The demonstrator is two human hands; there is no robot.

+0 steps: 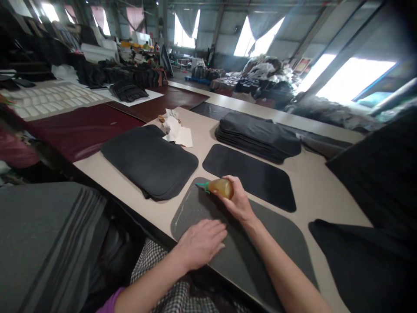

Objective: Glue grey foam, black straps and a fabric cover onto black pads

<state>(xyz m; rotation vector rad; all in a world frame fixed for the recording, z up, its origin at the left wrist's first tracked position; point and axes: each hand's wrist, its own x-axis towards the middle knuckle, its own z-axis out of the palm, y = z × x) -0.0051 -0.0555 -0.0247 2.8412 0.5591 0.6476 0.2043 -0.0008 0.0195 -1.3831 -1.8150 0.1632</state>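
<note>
My right hand (239,202) is wrapped round a squeeze bottle (221,187) of yellowish liquid, tipped on its side. Its green nozzle points left, close to the far left corner of a grey rounded panel (273,230); I cannot tell whether the tip touches it. A thin pale line of the liquid runs along the panel's left edge. My left hand (203,241) lies flat on the same panel near the table's front edge, fingers stretched out and holding nothing. Just beyond the panel lies a black rounded sheet (250,174).
Black rounded pieces (150,161) lie at the left, with crumpled paper (176,128) behind them. A stack of black sheets (257,134) stands at the back. Black material (365,265) lies at the right. Grey panels (48,234) are piled at my left, beside the table.
</note>
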